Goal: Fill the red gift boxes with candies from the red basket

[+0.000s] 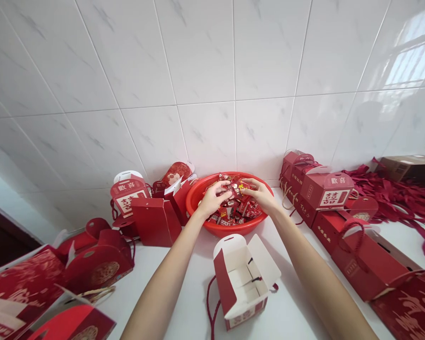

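A red plastic basket (224,230) holds a heap of small wrapped candies (233,212), mostly red. Over the heap, my left hand (214,199) has its fingers curled at the left side of a dark red candy packet (235,190). From the other side my right hand (261,193) pinches the packet's right edge. Closer to me stands a red and white gift box (244,283), its lid flaps up and its white inside bare. A dark red cord (212,309) hangs from the box's left side.
Red gift boxes (156,222) and more boxes (99,259) stand on the left. A row of red boxes (322,226) runs along the right. Dark red ribbons (393,193) lie beside a brown carton (411,167). A tiled wall (205,127) rises behind the white table (191,293).
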A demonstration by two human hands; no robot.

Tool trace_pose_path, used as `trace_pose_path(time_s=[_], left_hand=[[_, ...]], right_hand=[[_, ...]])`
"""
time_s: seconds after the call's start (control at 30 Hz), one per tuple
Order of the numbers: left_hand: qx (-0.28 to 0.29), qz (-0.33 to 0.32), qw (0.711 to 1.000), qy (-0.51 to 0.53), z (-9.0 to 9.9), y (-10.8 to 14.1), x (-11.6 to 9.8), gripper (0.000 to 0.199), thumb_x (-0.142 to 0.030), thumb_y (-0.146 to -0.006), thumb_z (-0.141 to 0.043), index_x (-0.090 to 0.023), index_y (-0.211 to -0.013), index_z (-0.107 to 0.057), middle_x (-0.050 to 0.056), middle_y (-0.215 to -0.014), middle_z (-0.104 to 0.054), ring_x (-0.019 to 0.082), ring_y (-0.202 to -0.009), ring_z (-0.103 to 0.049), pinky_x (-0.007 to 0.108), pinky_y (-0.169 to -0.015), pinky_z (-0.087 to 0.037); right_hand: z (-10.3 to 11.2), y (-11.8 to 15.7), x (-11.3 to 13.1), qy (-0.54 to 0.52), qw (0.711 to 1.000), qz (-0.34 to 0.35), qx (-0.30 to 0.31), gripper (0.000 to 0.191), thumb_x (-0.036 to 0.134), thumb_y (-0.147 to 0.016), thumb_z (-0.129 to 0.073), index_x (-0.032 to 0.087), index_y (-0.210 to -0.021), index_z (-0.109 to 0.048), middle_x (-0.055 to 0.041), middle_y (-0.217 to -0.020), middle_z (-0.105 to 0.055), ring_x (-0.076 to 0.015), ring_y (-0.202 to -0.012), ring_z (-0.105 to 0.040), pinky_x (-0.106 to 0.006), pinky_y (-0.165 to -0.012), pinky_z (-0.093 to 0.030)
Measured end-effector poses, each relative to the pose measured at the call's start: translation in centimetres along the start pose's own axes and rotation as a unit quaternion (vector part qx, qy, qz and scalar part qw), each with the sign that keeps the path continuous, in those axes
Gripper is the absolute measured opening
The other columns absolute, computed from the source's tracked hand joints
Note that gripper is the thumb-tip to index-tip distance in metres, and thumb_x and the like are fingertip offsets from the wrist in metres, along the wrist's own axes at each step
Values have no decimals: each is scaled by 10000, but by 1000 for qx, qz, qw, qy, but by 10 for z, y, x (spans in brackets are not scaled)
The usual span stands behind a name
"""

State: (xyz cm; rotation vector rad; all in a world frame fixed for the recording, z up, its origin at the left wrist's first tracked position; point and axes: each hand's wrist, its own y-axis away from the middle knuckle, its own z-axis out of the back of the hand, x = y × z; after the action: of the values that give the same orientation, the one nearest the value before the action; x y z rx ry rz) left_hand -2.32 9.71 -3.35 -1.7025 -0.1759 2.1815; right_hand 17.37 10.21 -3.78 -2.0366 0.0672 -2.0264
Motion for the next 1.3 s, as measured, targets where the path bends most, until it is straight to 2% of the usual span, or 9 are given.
trace_pose_path(time_s=[0.13, 0.27, 0.33, 0.57, 0.67, 0.77, 0.97, 1.17, 1.3], left_hand=[[-9, 8, 1000, -2, 2, 0, 3, 538, -233, -781, -715, -220, -1307, -603, 100, -1380, -616, 258, -1222, -602, 358, -941, -553], [-14, 31, 999, -11, 3, -1, 5, 664, -208, -775, -728, -196, -1410, -537, 94, -1116, -733, 216, -1011, -698, 375, -947, -544], [-16, 39, 999, -14, 4, -2, 5, 628, -190, -769, -719, -172, -1378, -567, 78, -1012, -747, 203, -933, -713, 379, -939, -544], [-12, 27, 999, -17, 3, -1, 3, 396, -204, -699, -737, -178, -1091, -690, 33, -846, -750, 216, -855, -711, 350, -821, -562], [-12, 1, 1000, -12, 3, 0, 1, 266, -247, -708, -727, -179, -963, -697, 35, -856, -750, 215, -862, -706, 345, -829, -559], [-25, -33, 999, -7, 2, 1, -1, 272, -266, -710, -722, -179, -965, -688, 38, -908, -749, 215, -906, -703, 353, -879, -553], [-53, -103, 993, -17, 2, 2, -1, 218, -339, -752, -720, -183, -903, -698, 68, -1060, -722, 236, -1069, -664, 373, -992, -513], [-26, -101, 991, -83, 1, 1, 2, 101, -295, -727, -770, -215, -788, -767, 84, -1149, -672, 262, -1125, -629, 373, -962, -529], [8, -81, 990, -118, 1, 2, 3, 145, -166, -724, -720, -230, -828, -798, 73, -1222, -652, 238, -1108, -658, 337, -917, -564]], right_hand=[[0, -1, 0, -2, 1000, -2, 12, 493, 382, -649, -758, 220, -1105, -664, -56, -1088, -704, -194, -900, -635, -313, -754, -497], [1, 0, -1, -4, 1000, -6, 4, 493, 351, -648, -746, 215, -1115, -662, -56, -1112, -701, -192, -919, -632, -305, -753, -501], [1, 0, -1, -9, 1000, -7, 1, 492, 330, -650, -739, 216, -1123, -663, -57, -1117, -704, -194, -929, -635, -305, -755, -509], [1, -1, -1, -6, 1000, 4, -2, 492, 328, -644, -760, 221, -1118, -684, -64, -1210, -688, -201, -956, -643, -308, -769, -522], [1, 0, -1, -2, 1000, 2, -1, 503, 345, -649, -764, 228, -1132, -681, -64, -1226, -686, -200, -960, -642, -306, -772, -522], [0, 0, 0, 8, 1000, -3, -8, 493, 366, -663, -760, 227, -1130, -682, -63, -1207, -690, -198, -960, -638, -298, -767, -523], [-3, -1, 4, -25, 999, -46, 4, 402, 540, -824, -621, 245, -1087, -691, -48, -1212, -684, -203, -963, -651, -256, -641, -542], [-3, 3, 7, -73, 994, -69, 40, 387, 385, -737, -777, 208, -1069, -683, -65, -1051, -723, -199, -889, -680, -243, -600, -530], [-4, 4, 6, -80, 995, -53, 38, 486, 316, -636, -842, 207, -1078, -672, -52, -972, -736, -205, -858, -694, -299, -699, -558]])
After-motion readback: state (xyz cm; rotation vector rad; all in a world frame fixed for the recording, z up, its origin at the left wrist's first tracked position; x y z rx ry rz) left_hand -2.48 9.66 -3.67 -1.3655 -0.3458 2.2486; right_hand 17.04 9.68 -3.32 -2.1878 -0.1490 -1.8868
